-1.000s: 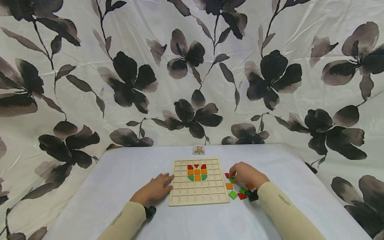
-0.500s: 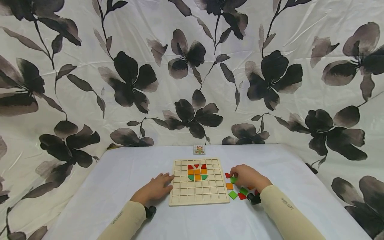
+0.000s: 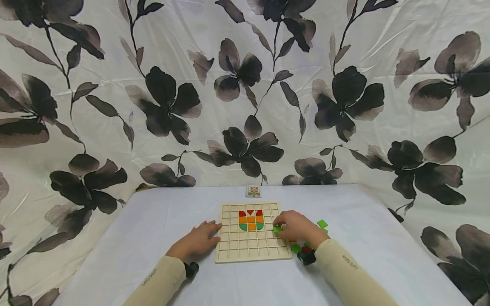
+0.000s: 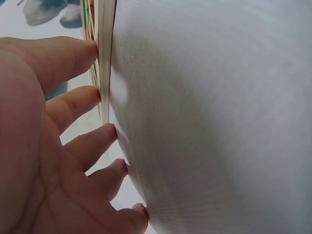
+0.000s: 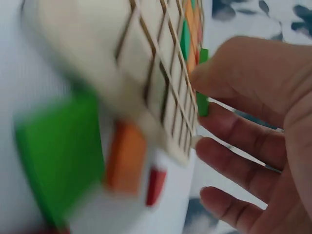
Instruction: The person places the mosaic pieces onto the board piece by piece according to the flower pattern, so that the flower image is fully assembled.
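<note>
A wooden grid board (image 3: pixel 232 250) lies on the table, with red, orange and green tiles (image 3: pixel 251 219) set in its upper middle cells. My left hand (image 3: pixel 199 239) rests beside the board's left edge; in the left wrist view the thumb and a finger (image 4: pixel 80 103) touch that edge. Over the right side of the board, my right hand (image 3: pixel 297 227) pinches a green square tile (image 5: pixel 202 105) between thumb and forefinger, the other fingers being loosely bent. Part of that tile is covered by the fingertips.
Right of the board lie loose tiles: a green square (image 5: pixel 61 151), an orange one (image 5: pixel 126 158), a red one (image 5: pixel 156 185), and another green tile (image 3: pixel 322 223) farther off. A small pattern card (image 3: pixel 253 191) lies behind the board. Floral cloth (image 3: pixel 237 148) hangs beyond the table.
My right hand has moved left from the loose tiles to above the board's right side, carrying the green tile. Green tiles behind it have come into view. The left hand stays still.
</note>
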Demonstrator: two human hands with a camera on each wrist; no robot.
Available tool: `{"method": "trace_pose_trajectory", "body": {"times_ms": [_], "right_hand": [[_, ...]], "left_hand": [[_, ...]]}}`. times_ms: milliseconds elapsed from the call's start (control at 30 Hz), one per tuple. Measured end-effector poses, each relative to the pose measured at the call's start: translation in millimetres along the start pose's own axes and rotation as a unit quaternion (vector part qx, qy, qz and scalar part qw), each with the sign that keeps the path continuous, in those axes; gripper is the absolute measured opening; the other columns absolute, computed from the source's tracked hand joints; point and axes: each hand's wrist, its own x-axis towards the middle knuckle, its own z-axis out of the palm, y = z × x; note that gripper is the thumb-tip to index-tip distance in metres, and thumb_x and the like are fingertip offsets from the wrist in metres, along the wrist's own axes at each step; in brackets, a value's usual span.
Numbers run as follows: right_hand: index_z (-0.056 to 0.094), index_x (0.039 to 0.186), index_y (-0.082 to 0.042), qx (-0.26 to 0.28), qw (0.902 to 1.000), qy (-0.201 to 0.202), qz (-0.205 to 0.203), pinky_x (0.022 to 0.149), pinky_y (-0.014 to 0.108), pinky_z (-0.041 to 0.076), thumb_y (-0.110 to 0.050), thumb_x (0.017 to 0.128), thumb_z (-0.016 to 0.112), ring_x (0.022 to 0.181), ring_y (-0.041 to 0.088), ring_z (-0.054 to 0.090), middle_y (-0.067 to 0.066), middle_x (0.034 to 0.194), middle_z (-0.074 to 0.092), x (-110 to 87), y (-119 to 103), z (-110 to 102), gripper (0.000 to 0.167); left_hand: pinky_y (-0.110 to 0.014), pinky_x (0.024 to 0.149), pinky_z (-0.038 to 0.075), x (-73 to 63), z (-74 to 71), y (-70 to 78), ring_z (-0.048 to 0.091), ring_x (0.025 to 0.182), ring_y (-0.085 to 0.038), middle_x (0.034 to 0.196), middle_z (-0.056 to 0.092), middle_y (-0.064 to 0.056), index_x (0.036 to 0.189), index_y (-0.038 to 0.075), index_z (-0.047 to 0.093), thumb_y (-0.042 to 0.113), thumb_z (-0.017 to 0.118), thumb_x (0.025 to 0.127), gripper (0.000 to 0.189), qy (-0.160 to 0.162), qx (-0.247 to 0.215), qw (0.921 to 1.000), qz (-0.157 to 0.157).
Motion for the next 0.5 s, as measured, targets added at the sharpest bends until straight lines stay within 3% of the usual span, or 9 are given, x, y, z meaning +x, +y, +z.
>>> {"method": "trace_pose_trajectory", "body": {"times_ms": [200, 367, 500], "right_hand": [[0.075, 0.105, -0.019, -0.039, 0.9969, 0.022, -0.064, 0.097, 0.040, 0.049, -0.019, 0.085, 0.070, 0.105, 0.018, 0.061, -0.005, 0.107, 0.071, 7.5, -20.0, 20.2, 0.021], [0.076, 0.103, -0.021, -0.074, 0.9909, 0.039, -0.105, 0.095, 0.038, 0.050, -0.020, 0.086, 0.069, 0.103, 0.017, 0.062, -0.006, 0.105, 0.072, 14.0, -32.4, 27.8, 0.018], [0.076, 0.101, -0.022, -0.078, 0.9900, 0.043, -0.109, 0.094, 0.035, 0.050, -0.024, 0.087, 0.071, 0.100, 0.013, 0.062, -0.009, 0.103, 0.072, 18.2, -37.5, 33.2, 0.016]], "left_hand": [[-0.065, 0.115, 0.017, -1.6, 1.7, 0.1, 0.023, 0.147, -0.040, 0.155, 0.037, -0.013, 0.144, 0.015, 0.047, 0.035, 0.059, 0.095, 0.055, -0.001, -0.008, 1.0000, -0.002], [-0.065, 0.116, 0.017, -2.0, 1.3, 0.2, 0.023, 0.147, -0.040, 0.154, 0.037, -0.013, 0.144, 0.014, 0.047, 0.034, 0.058, 0.095, 0.054, 0.002, -0.009, 1.0000, 0.002], [-0.065, 0.116, 0.017, -3.6, 0.3, 1.8, 0.023, 0.147, -0.040, 0.155, 0.037, -0.014, 0.144, 0.014, 0.046, 0.034, 0.058, 0.095, 0.054, 0.000, -0.010, 0.9999, 0.004]]}}
